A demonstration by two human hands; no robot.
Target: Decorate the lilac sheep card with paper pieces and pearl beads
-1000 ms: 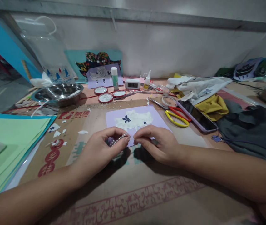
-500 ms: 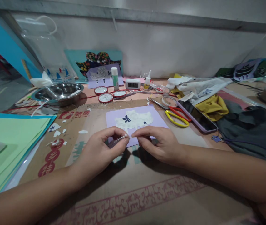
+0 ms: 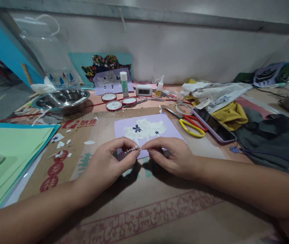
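My left hand (image 3: 116,156) is closed around a strand of small pearly beads (image 3: 128,152), its end poking out between thumb and forefinger. At that end, the forefinger and thumb of my right hand (image 3: 168,156) come together in a pinch; whatever lies between them is too small to make out. The fingertips of both hands nearly touch. Behind and under them lies a purple sheet (image 3: 120,127) bearing a white cloud-like cutout (image 3: 148,128) with dark blue flower shapes on it.
Yellow-and-red-handled scissors (image 3: 191,128) and a phone (image 3: 214,125) lie at right, beside cloth pieces (image 3: 229,115). Shallow red-rimmed dishes (image 3: 114,105), a glue stick (image 3: 124,84) and a small glue bottle (image 3: 159,87) stand behind. Left are a metal bowl (image 3: 63,107), green paper (image 3: 14,145) and white scraps (image 3: 60,144).
My right fingertips have shifted slightly left, closer to the strand's end. My left hand keeps its hold on the beads. The view has moved very slightly.
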